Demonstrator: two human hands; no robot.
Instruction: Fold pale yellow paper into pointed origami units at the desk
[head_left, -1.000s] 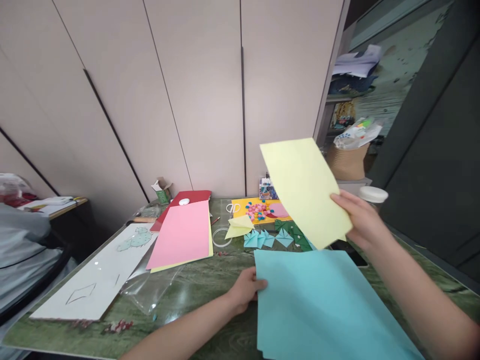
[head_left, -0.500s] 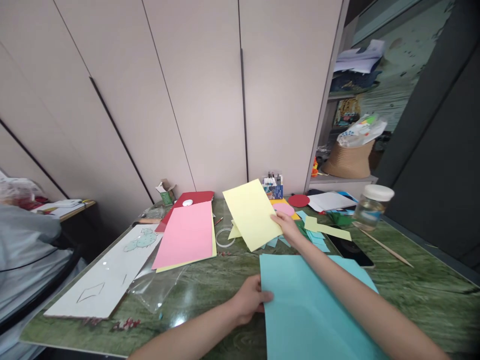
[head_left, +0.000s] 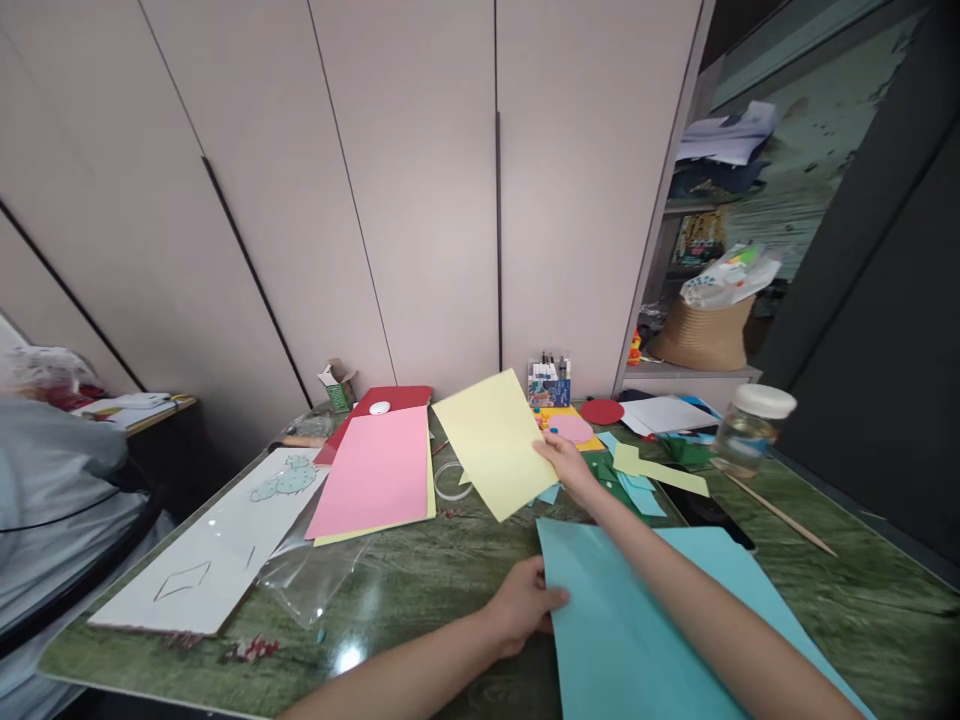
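My right hand [head_left: 564,460] pinches the right edge of a pale yellow paper sheet [head_left: 495,440], held tilted above the table. With its thumb on top, my left hand [head_left: 526,605] grips the left edge of a large turquoise paper sheet [head_left: 622,620] at the front. My right forearm passes over this sheet and hides part of it. To the left, a pink sheet [head_left: 375,475] rests on another yellow one. Behind the raised yellow sheet, a clear tape roll [head_left: 452,482] is partly covered. Turquoise scraps [head_left: 641,495] and a yellow strip [head_left: 667,470] lie right of my right hand.
A white board with a cactus drawing [head_left: 202,545] lies at left, near a clear plastic bag [head_left: 311,580]. At right are a lidded jar [head_left: 752,430], a wooden stick [head_left: 784,515] and a dark phone [head_left: 712,512]. A seated person's grey sleeve [head_left: 67,480] is at far left.
The yellow sheet has tilted further and shifted slightly left and down in my right hand. My left hand and the turquoise sheet have moved a little to the right in view.
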